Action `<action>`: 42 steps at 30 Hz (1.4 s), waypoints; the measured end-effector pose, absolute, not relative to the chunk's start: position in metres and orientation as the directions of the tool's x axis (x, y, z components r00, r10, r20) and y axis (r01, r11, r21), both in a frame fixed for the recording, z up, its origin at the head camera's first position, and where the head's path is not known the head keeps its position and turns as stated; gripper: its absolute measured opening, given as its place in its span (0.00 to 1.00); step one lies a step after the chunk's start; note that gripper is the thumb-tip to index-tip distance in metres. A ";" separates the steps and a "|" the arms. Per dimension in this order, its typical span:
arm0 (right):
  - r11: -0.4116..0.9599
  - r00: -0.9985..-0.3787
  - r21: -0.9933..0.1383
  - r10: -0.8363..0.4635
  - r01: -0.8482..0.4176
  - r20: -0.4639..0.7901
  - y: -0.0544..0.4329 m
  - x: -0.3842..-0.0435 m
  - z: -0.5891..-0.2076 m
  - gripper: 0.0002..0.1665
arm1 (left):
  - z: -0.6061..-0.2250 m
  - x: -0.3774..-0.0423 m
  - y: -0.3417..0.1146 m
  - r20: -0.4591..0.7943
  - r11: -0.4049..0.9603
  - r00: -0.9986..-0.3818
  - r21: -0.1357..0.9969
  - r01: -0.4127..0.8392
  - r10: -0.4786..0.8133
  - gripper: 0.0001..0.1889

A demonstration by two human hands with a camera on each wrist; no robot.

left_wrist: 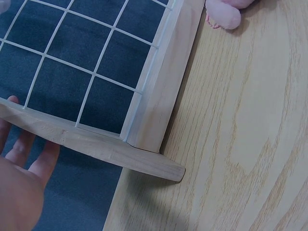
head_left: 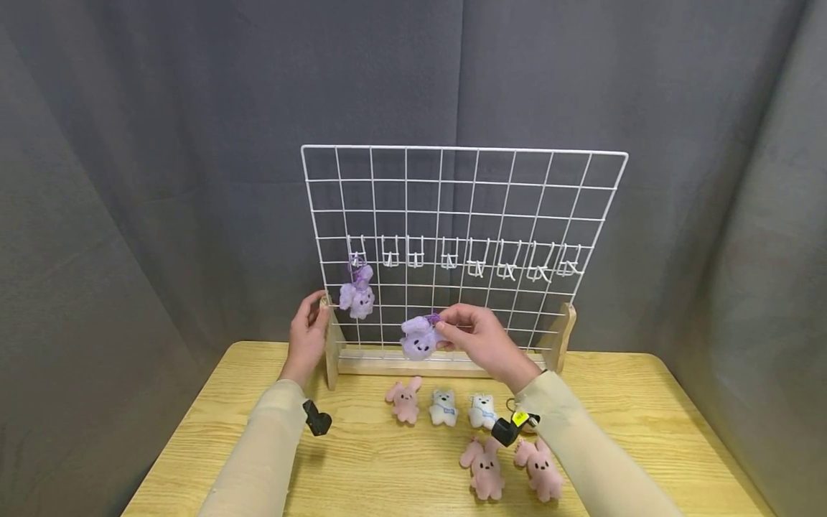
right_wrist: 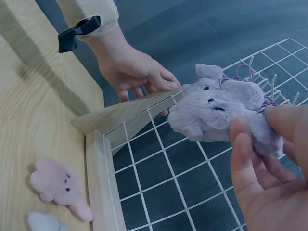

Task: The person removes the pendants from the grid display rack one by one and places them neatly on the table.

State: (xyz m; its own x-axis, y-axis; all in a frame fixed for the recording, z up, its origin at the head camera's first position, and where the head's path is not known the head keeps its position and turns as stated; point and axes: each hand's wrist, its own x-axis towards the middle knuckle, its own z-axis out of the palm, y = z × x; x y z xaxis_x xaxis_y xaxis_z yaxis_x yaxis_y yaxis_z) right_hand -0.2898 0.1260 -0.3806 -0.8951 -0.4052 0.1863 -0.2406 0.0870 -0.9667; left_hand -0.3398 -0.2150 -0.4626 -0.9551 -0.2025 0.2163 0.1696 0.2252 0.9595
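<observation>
In the head view, a white wire grid (head_left: 465, 149) stands upright in a wooden stand. My left hand (head_left: 306, 345) grips the left side post (head_left: 332, 352) of that stand, its fingers reaching round behind the wood in the left wrist view. A fluffy purple bunny plush keychain (head_left: 418, 345) is pinched by its upper part between thumb and fingers of my right hand (head_left: 484, 341), in front of the grid's lower middle. Another purple bunny plush (head_left: 362, 300) hangs by its purple cord from the leftmost hook; in the right wrist view the held plush partly hides it.
Several white hooks (head_left: 449, 263) line the grid to the right of the hanging plush. On the wooden table (head_left: 362, 459) lie pink bunny plushes (head_left: 405, 402) and white bear plushes (head_left: 444, 408). My right sleeve and wrist camera partly cover an item with a ring. Grey curtains (head_left: 226, 215) surround the table.
</observation>
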 end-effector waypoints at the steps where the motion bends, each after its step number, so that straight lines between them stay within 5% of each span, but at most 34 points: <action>1: 0.086 -0.895 -0.968 -0.407 -0.236 0.182 0.127 -0.290 -0.382 0.09 | -0.463 -0.340 -0.215 0.214 0.226 -0.956 0.960 0.167 -0.202 0.21; 42: 0.242 -0.840 -0.960 -0.543 -0.142 -0.012 0.144 -0.267 -0.462 0.09 | -0.463 -0.340 -0.214 0.223 0.232 -0.952 0.957 0.173 -0.211 0.21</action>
